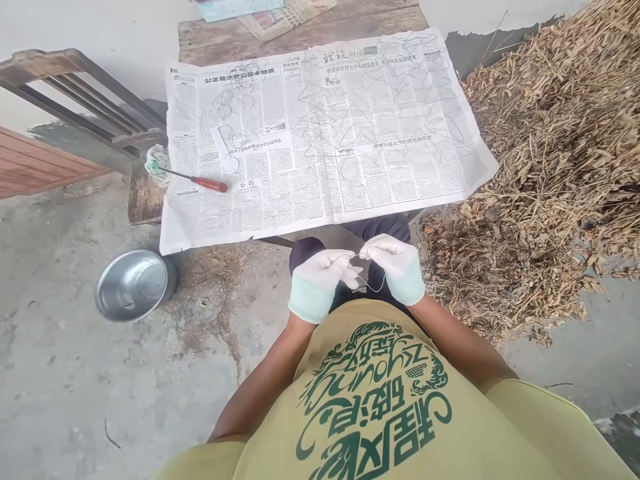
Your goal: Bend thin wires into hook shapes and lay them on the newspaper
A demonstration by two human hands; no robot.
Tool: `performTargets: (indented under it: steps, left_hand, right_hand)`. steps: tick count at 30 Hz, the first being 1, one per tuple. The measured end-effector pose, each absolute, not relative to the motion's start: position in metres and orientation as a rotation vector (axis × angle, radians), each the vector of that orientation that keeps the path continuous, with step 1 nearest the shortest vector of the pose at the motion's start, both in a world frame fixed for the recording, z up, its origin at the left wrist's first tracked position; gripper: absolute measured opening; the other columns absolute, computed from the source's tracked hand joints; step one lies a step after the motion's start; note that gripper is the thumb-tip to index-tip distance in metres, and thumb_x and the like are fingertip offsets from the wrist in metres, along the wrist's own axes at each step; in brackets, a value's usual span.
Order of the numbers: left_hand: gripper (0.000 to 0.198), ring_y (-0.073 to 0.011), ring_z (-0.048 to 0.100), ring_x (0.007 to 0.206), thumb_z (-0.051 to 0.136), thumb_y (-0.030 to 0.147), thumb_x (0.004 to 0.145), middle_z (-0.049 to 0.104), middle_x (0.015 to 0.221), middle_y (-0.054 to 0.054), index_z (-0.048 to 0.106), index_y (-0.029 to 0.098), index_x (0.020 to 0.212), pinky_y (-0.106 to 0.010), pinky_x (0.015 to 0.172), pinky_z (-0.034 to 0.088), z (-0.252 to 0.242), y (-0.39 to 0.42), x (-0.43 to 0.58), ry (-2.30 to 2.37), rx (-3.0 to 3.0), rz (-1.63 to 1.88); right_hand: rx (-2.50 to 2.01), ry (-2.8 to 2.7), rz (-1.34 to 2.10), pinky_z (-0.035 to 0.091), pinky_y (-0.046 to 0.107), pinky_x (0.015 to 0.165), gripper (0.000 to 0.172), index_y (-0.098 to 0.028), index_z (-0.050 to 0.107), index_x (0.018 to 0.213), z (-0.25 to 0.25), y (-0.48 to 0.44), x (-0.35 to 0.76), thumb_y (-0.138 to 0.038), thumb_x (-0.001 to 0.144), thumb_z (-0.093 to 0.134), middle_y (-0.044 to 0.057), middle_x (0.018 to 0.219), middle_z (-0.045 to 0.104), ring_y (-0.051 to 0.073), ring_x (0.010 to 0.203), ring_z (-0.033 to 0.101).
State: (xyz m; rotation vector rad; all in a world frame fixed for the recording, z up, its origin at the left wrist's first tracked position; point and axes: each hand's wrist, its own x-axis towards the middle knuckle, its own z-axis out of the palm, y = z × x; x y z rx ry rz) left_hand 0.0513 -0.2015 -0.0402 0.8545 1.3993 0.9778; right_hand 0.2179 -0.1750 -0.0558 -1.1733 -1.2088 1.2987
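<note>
Both my hands wear white gloves with pale green cuffs and are held over my lap, below the table's front edge. My left hand [323, 273] pinches one part of a thin wire [373, 290] between thumb and fingertips. Close beside it, my right hand [395, 263] pinches the same wire, which sags in a loop below the two hands. Beyond them, newspaper [310, 200] covers the table. Several round wire loops [230, 103] lie on its left half, and angular bent wires are spread over the right half. A red-handled screwdriver [210, 185] rests near the left edge, next to a white plastic piece [223, 152].
On the concrete floor at left stands a metal pot [133, 287]. Behind it is a wooden chair [75, 87], with a crumpled plastic bag [157, 163] by the table edge. A heap of dry stalks and leaves [540, 180] fills the right side.
</note>
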Motion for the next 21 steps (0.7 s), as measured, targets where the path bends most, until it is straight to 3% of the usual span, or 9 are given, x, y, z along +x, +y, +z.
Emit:
performTargets:
  steps: [6, 8, 11, 13, 21]
  left_hand:
    - [0.030, -0.0234, 0.079, 0.075, 0.070, 0.042, 0.093, 0.075, 0.063, -0.003, 0.074, 0.014, 0.101, -0.040, 0.091, 0.063, -0.046, -0.201, 0.053, 1.409, 0.823, 1.048]
    - [0.030, -0.0241, 0.080, 0.079, 0.070, 0.043, 0.093, 0.075, 0.063, -0.003, 0.074, 0.014, 0.103, -0.039, 0.090, 0.062, -0.047, -0.201, 0.052, 1.443, 0.850, 1.026]
    - [0.029, -0.0239, 0.080, 0.086, 0.067, 0.041, 0.096, 0.075, 0.064, -0.003, 0.074, 0.015, 0.106, -0.037, 0.089, 0.061, -0.048, -0.200, 0.051, 1.541, 0.909, 1.010]
    - [0.029, -0.0230, 0.079, 0.085, 0.065, 0.041, 0.097, 0.076, 0.067, -0.002, 0.074, 0.016, 0.108, -0.036, 0.088, 0.060, -0.049, -0.201, 0.050, 1.601, 0.924, 1.023]
    - [0.024, -0.0167, 0.075, 0.069, 0.063, 0.033, 0.095, 0.079, 0.078, -0.003, 0.075, 0.017, 0.108, -0.030, 0.078, 0.059, -0.051, -0.198, 0.052, 1.692, 0.928, 0.971]
  right_hand:
    - [-1.177, -1.194, 1.318, 0.060, 0.038, 0.083, 0.017, -0.023, 0.080, 0.080, -0.058, -0.176, 0.218, -0.026, 0.089, 0.067, 0.005, 0.095, 0.079, 0.022, 0.090, 0.073]
    - [-1.160, -1.133, 1.389, 0.060, 0.037, 0.080, 0.016, -0.022, 0.081, 0.094, -0.061, -0.173, 0.218, -0.030, 0.090, 0.067, 0.006, 0.101, 0.079, 0.021, 0.090, 0.073]
    - [-1.091, -1.051, 1.505, 0.062, 0.037, 0.079, 0.036, -0.022, 0.074, 0.122, -0.064, -0.170, 0.221, -0.041, 0.092, 0.066, 0.007, 0.111, 0.078, 0.021, 0.093, 0.074]
    - [-1.097, -1.035, 1.532, 0.062, 0.037, 0.080, 0.045, -0.021, 0.070, 0.130, -0.065, -0.172, 0.222, -0.046, 0.092, 0.065, 0.009, 0.115, 0.078, 0.022, 0.096, 0.075]
    - [-1.497, -1.389, 1.192, 0.060, 0.034, 0.085, 0.040, -0.023, 0.074, 0.132, -0.073, -0.189, 0.221, -0.030, 0.096, 0.056, 0.000, 0.081, 0.077, 0.015, 0.070, 0.070]
